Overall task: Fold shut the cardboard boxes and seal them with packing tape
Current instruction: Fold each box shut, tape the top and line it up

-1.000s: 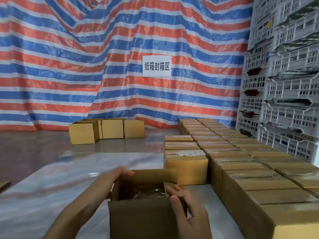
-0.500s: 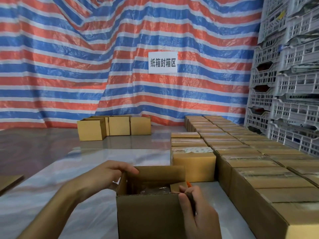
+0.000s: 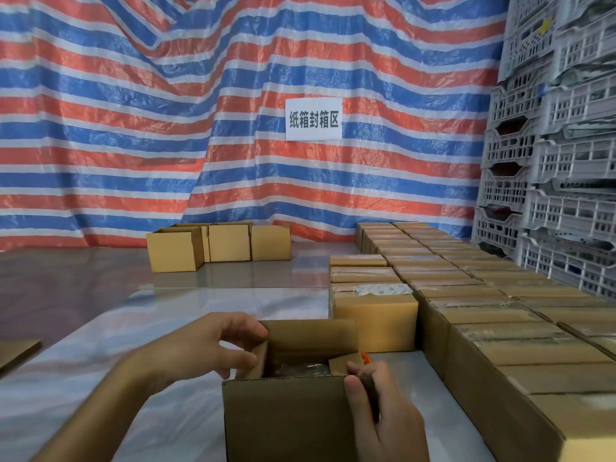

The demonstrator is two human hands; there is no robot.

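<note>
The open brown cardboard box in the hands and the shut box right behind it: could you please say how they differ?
The open brown cardboard box has its flaps up; the shut cardboard box is folded closed, a white patch on top. The left hand and right hand grip the open box; no hand touches the shut box. The open box looks darker, the shut box paler yellow. Both are cardboard on one glossy surface.
</note>
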